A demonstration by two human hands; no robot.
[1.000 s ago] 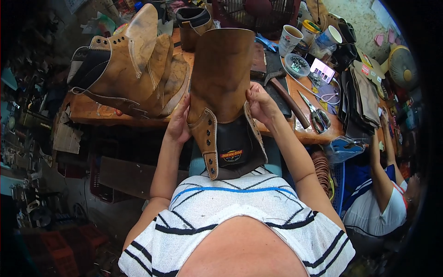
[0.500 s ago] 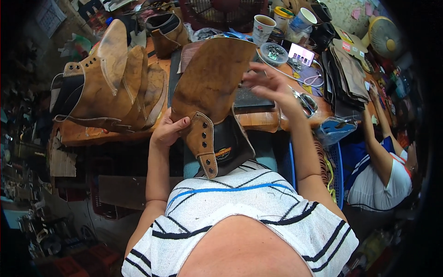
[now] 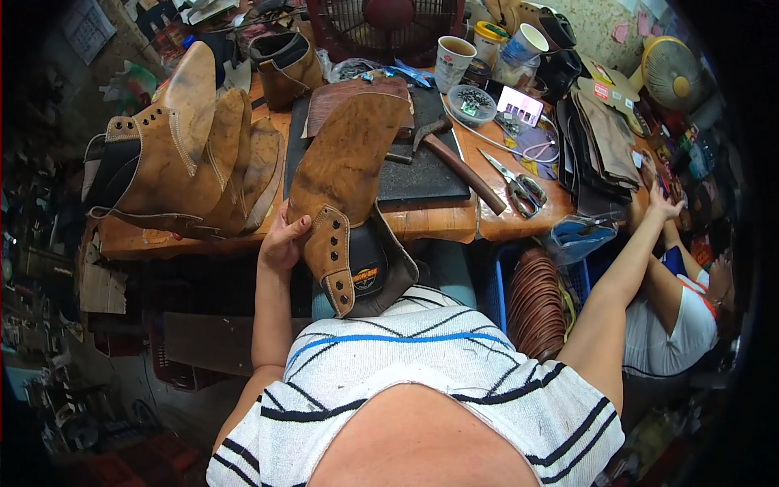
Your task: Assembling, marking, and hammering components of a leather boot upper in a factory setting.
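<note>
My left hand [image 3: 282, 237] is closed round the left edge of a brown leather boot upper [image 3: 342, 154], thumb on its front. The upper hangs tilted above my lap, with a row of black eyelets and a black lining showing below. My right hand [image 3: 666, 206] is stretched far out to the right, beyond the stack of leather pieces [image 3: 604, 146]. Its thumb and fingers look apart, with nothing visible in them. Close to it is the hand of another person [image 3: 647, 166]. More brown boot uppers [image 3: 174, 162] lie at the left of the bench.
A hammer [image 3: 464, 166] rests across a black slab [image 3: 430, 180]. Scissors [image 3: 519, 185], a tub of small black parts [image 3: 471, 105], a phone [image 3: 519, 105] and a paper cup [image 3: 453, 63] are on the bench [image 3: 438, 221]. Below it stands a blue basket [image 3: 497, 284] beside brown stacked pieces [image 3: 535, 304].
My right hand has left the upper's right side and swung far right toward the other person. The upper has tilted and shifted slightly left in my left hand, uncovering the hammer.
</note>
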